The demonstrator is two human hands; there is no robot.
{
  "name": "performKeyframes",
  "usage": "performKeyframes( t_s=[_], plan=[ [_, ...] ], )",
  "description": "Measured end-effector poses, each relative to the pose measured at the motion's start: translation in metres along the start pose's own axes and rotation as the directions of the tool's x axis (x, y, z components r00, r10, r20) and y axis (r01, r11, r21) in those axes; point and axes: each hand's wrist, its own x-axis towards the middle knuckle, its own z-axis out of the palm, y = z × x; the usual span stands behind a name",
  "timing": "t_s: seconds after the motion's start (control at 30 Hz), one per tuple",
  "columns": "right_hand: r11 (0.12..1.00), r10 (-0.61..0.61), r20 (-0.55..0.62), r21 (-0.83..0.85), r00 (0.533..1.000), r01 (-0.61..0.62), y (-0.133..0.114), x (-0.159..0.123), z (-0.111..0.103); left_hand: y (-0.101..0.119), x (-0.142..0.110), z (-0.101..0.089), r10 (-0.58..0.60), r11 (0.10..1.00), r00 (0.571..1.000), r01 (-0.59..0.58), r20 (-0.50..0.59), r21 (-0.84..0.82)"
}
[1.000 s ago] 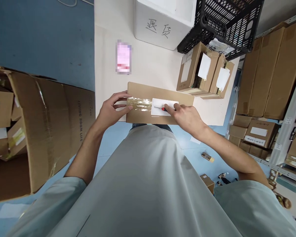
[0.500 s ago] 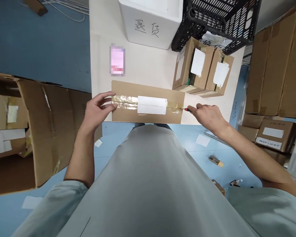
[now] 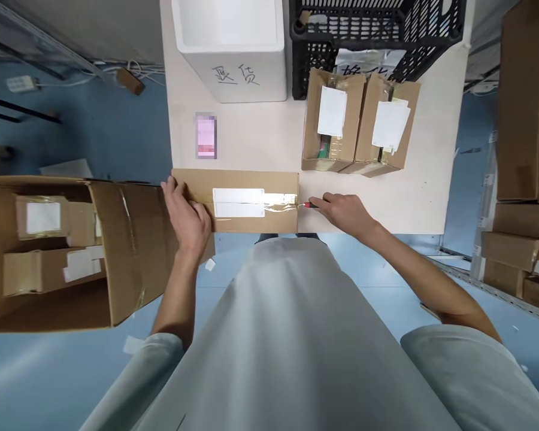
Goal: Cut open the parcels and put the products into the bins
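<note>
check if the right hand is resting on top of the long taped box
No, the right hand is off the long taped box, on the table past its right end, holding a red-handled tool.

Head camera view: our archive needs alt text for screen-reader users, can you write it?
A person's left hand presses on the left end of a long flat taped cardboard box on a white table, while the right hand holds a small red-handled tool at the box's right end.

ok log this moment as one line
left hand: flat on left end of long box | right hand: holds red-handled cutter at box's right end, on tape seam | table
</note>
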Motion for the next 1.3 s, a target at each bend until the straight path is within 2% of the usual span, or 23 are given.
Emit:
performKeyframes(
  t_s=[0.1, 0.17, 0.27, 0.37, 0.43, 0.53, 0.6, 0.67, 0.77, 0.83, 0.87, 1.0, 1.1, 1.2, 1.3],
  plan=[
    [0.985, -0.014, -0.106, 0.168, 0.994, 0.032, 0.01, 0.012, 0.037, 0.009, -0.005, 0.008, -0.051, 0.996, 0.999, 0.051, 0.007, -0.079],
    [0.943, -0.023, -0.187, 0.323, 0.982, 0.083, 0.011, 0.024, 0.064, 0.008, -0.006, 0.01, -0.058, 0.996, 0.998, 0.057, -0.019, -0.073],
    [0.819, -0.009, -0.295, 0.545, 0.955, 0.176, 0.008, 0.039, 0.102, 0.002, -0.005, 0.012, -0.048, 0.999, 0.998, 0.047, -0.045, -0.022],
    [0.702, 0.096, -0.343, 0.689, 0.935, 0.181, 0.003, 0.047, 0.135, -0.006, -0.001, 0.012, -0.08, 0.997, 0.996, 0.08, -0.041, -0.006],
    [0.633, 0.226, -0.324, 0.765, 0.919, 0.114, 0.002, 0.049, 0.154, -0.012, 0.003, 0.009, -0.095, 0.995, 0.994, 0.096, -0.046, 0.007],
    [0.497, 0.394, -0.2, 0.867, 0.897, -0.024, -0.001, 0.053, 0.177, -0.023, 0.008, 0.002, -0.091, 0.996, 0.995, 0.091, -0.046, 0.001],
    [0.37, 0.422, -0.095, 0.926, 0.902, -0.075, -0.005, 0.059, 0.188, -0.033, 0.012, -0.004, -0.086, 0.996, 0.996, 0.085, -0.038, -0.031],
    [0.217, 0.408, -0.021, 0.973, 0.913, -0.074, -0.014, 0.067, 0.195, -0.044, 0.017, -0.01, -0.084, 0.995, 0.996, 0.082, -0.031, -0.061],
    [0.012, 0.372, 0.006, 1.0, 0.928, -0.011, -0.032, 0.078, 0.192, -0.064, 0.025, -0.02, -0.082, 0.992, 0.996, 0.079, -0.028, -0.1],
    [-0.051, 0.353, -0.014, 0.998, 0.936, 0.034, -0.044, 0.082, 0.182, -0.079, 0.029, -0.025, -0.078, 0.99, 0.997, 0.075, -0.024, -0.123],
    [-0.052, 0.353, -0.028, 0.997, 0.935, 0.049, -0.05, 0.084, 0.175, -0.086, 0.031, -0.028, -0.076, 0.989, 0.997, 0.072, -0.022, -0.131],
    [0.02, 0.396, -0.064, 0.998, 0.916, 0.061, -0.071, 0.083, 0.14, -0.11, 0.035, -0.035, -0.079, 0.984, 0.997, 0.078, 0.003, -0.158],
    [0.058, 0.453, -0.099, 0.995, 0.886, 0.081, -0.081, 0.074, 0.113, -0.115, 0.032, -0.035, -0.06, 0.981, 0.996, 0.071, 0.066, -0.182],
    [0.17, 0.528, -0.161, 0.982, 0.834, 0.082, -0.083, 0.056, 0.085, -0.102, 0.023, -0.028, 0.05, 0.971, 0.989, -0.014, 0.142, -0.239],
    [0.322, 0.597, -0.223, 0.946, 0.77, 0.024, -0.079, 0.027, 0.054, -0.076, 0.01, -0.015, 0.197, 0.929, 0.96, -0.118, 0.197, -0.35]
  ],
)
